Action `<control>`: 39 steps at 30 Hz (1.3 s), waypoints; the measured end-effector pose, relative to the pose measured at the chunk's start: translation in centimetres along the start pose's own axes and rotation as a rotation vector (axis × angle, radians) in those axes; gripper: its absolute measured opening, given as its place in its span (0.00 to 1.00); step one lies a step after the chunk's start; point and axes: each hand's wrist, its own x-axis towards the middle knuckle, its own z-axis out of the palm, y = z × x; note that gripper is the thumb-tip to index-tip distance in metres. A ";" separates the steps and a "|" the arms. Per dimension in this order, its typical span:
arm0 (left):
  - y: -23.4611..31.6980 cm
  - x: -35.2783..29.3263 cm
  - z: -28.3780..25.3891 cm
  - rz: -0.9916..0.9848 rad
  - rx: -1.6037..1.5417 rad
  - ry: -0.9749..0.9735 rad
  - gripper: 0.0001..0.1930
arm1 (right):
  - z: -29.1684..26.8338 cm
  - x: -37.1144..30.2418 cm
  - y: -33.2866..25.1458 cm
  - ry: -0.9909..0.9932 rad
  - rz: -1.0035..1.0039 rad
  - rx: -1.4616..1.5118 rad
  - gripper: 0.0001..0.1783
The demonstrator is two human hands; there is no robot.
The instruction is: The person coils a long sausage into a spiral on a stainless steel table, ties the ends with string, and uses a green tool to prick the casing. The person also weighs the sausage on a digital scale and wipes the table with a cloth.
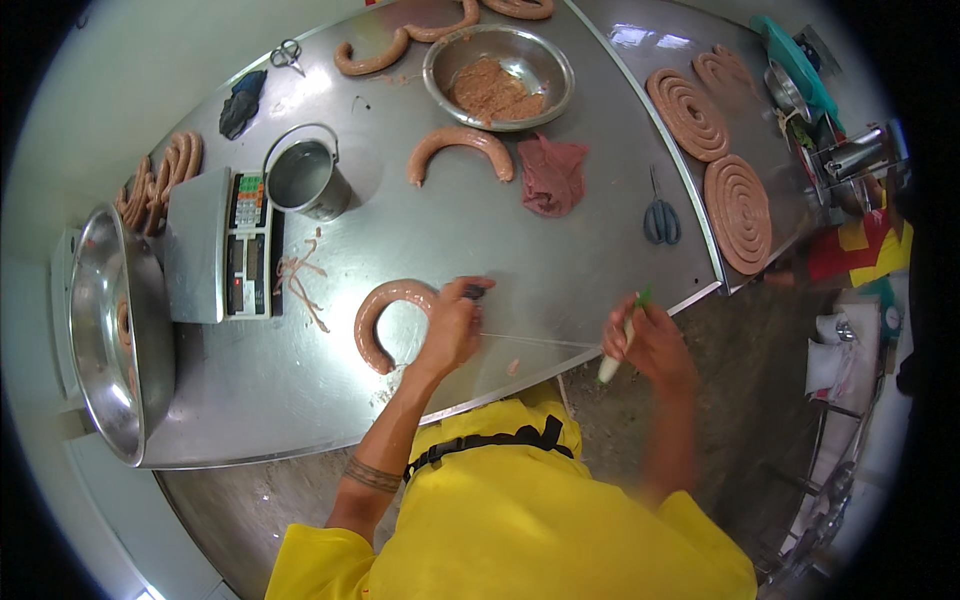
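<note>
A curved sausage (370, 322) rests on a metal table (570, 260) above seemingly concrete floor (735, 365).

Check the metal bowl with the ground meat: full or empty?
Partly filled: ground meat lies in the bottom of the metal bowl, with bare metal showing beside it and up the walls.

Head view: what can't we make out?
All head view:
Dark item in the left hand: kind unclear, small and partly covered by that hand.
White item in the right hand: partly hidden by that hand, grip motion-blurred.
Large bowl at left: contents mostly hidden by its wall.
Topmost sausage: cut off by the upper edge.
</note>
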 end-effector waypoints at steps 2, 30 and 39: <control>0.3 2.6 1.0 0.221 -0.174 -0.219 0.11 | -0.8 4.6 -0.5 -0.023 -0.072 0.179 0.14; -7.7 21.9 4.0 -0.701 -0.363 0.323 0.14 | -6.1 31.8 6.4 0.438 -0.089 -1.024 0.18; -12.1 19.5 -4.5 -0.119 0.289 -0.327 0.15 | -10.5 22.0 3.1 0.362 -0.186 0.365 0.13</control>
